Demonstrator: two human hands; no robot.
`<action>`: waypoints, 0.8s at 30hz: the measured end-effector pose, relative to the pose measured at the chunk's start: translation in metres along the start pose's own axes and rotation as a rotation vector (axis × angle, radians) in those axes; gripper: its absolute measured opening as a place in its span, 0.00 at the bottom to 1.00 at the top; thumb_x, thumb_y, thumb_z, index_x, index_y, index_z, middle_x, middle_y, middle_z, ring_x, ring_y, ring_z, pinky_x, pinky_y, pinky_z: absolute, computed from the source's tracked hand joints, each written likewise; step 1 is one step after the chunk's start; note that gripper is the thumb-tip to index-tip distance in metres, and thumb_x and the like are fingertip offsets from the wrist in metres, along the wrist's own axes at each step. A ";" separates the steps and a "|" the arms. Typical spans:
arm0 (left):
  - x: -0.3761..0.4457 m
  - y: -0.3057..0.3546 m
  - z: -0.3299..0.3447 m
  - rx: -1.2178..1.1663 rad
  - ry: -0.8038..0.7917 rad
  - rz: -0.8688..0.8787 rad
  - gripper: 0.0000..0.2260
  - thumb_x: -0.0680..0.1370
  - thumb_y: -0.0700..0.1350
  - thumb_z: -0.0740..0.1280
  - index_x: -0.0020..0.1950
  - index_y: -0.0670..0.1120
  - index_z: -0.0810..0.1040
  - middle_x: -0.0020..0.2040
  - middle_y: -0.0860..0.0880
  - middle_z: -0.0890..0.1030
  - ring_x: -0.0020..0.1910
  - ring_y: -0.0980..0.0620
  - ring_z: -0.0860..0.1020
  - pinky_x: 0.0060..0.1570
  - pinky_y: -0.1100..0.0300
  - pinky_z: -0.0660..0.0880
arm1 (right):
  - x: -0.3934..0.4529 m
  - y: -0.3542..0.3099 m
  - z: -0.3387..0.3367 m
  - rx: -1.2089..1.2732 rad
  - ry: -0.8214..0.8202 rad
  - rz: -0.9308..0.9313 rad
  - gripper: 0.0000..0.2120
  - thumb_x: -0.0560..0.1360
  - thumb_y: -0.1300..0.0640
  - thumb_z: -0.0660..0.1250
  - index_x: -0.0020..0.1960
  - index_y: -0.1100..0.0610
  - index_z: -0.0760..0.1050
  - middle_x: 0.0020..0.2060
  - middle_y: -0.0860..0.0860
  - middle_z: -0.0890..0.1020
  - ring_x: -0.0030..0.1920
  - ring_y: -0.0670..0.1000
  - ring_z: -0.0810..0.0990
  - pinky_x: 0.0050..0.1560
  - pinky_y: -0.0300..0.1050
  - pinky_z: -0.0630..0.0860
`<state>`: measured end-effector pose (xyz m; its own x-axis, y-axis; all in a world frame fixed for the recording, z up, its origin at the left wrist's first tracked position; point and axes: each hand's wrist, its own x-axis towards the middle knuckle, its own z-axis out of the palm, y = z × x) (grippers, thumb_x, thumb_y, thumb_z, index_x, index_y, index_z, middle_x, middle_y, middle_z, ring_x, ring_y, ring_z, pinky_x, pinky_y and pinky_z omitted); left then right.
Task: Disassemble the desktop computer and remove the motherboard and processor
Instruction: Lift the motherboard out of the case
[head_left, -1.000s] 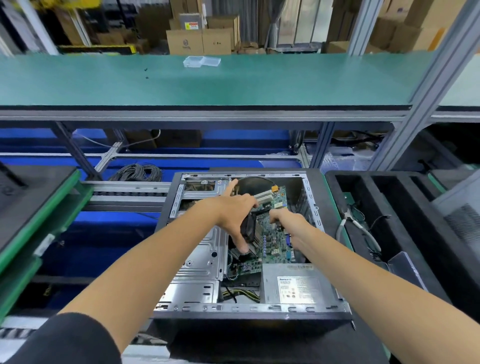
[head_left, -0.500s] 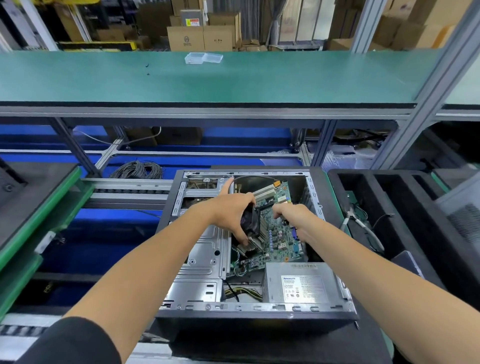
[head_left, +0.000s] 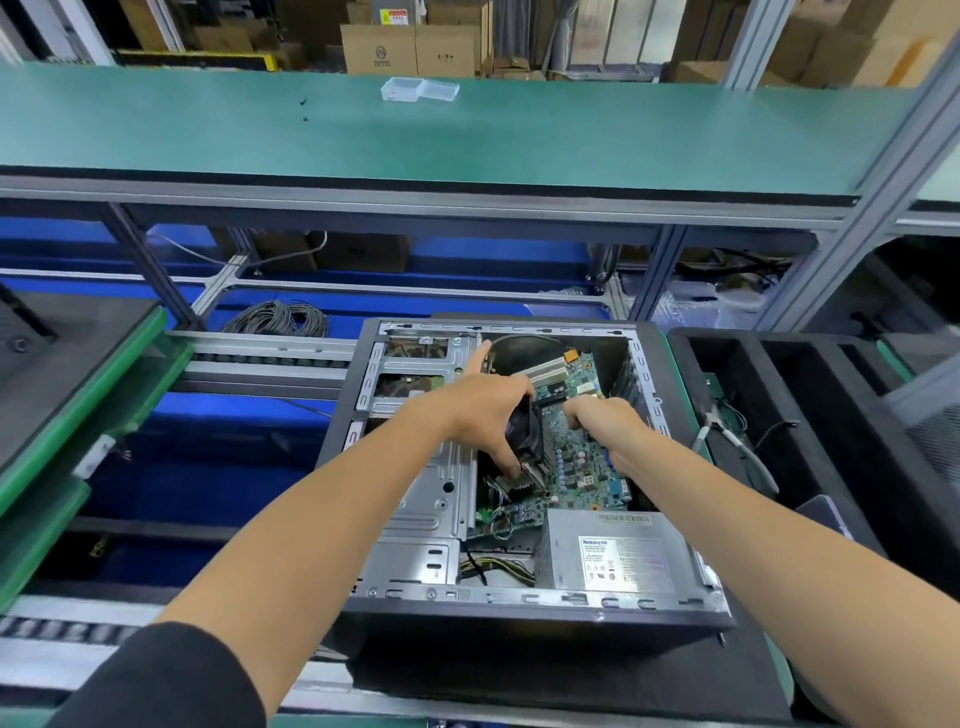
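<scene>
Head view: left hand (head_left: 483, 410) grips cooler fan (head_left: 524, 434); right hand (head_left: 608, 423) grips tilted motherboard (head_left: 582, 467).

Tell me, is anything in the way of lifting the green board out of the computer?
Nothing covers the open top. But the power supply sits tight against the near edge of the motherboard, and the drive cage crowds its left side. Both hands already hold it.

lots of colour here: the motherboard (head_left: 579, 457) is green with tiny blue and yellow bits, sitting in a bare silver case (head_left: 431, 499) with a black outer shell. power supply (head_left: 608, 556) is grey with a white label. the shelf (head_left: 415, 135) above is teal, blue panels under it, and the sleeve (head_left: 156, 680) is black
</scene>
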<state>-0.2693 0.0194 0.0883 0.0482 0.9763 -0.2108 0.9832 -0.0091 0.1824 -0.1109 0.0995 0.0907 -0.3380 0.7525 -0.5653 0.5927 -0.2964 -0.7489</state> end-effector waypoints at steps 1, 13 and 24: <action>0.000 0.001 0.000 0.017 0.000 0.010 0.38 0.60 0.68 0.74 0.58 0.46 0.68 0.38 0.54 0.79 0.49 0.50 0.78 0.69 0.46 0.33 | 0.000 0.001 0.001 -0.010 0.004 -0.003 0.15 0.62 0.64 0.62 0.35 0.55 0.55 0.34 0.53 0.59 0.35 0.51 0.55 0.38 0.52 0.55; -0.004 0.014 0.005 0.057 0.004 0.022 0.37 0.62 0.67 0.74 0.61 0.46 0.69 0.43 0.52 0.81 0.54 0.49 0.78 0.68 0.45 0.28 | 0.002 0.014 0.004 -0.030 0.024 -0.006 0.13 0.69 0.66 0.61 0.33 0.55 0.58 0.31 0.52 0.65 0.30 0.51 0.59 0.40 0.58 0.49; -0.008 0.003 -0.003 0.016 0.015 0.014 0.42 0.62 0.66 0.75 0.68 0.48 0.64 0.51 0.52 0.81 0.59 0.48 0.76 0.69 0.47 0.30 | -0.002 0.007 0.007 -0.071 0.083 -0.017 0.16 0.62 0.64 0.62 0.35 0.54 0.53 0.29 0.52 0.57 0.31 0.51 0.53 0.33 0.48 0.52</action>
<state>-0.2668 0.0117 0.0932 0.0591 0.9792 -0.1941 0.9851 -0.0258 0.1700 -0.1112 0.0912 0.0839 -0.2879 0.8041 -0.5201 0.6390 -0.2432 -0.7297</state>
